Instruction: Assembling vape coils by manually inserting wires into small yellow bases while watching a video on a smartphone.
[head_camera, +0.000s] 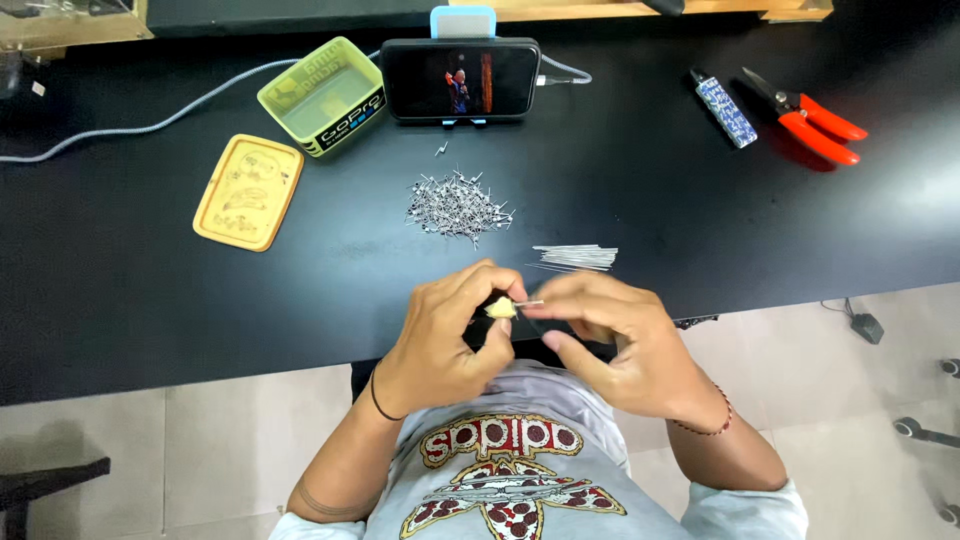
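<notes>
My left hand (445, 340) and my right hand (620, 340) meet at the near edge of the black table (150, 290). The left fingers pinch a small pale yellowish piece (500, 308). The right fingertips hold a thin metal pin (530, 302) against that piece. A heap of small bent metal pieces (455, 205) lies just beyond my hands. To its right rests a neat bundle of straight thin wires (577, 257).
A phone (460, 80) stands on a blue holder at the back, its screen lit, with a cable running off it. A yellow-green open box (322, 95) and its yellow lid (248, 190) lie at the left. Red-handled cutters (812, 117) and a small patterned lighter (726, 109) sit at the right.
</notes>
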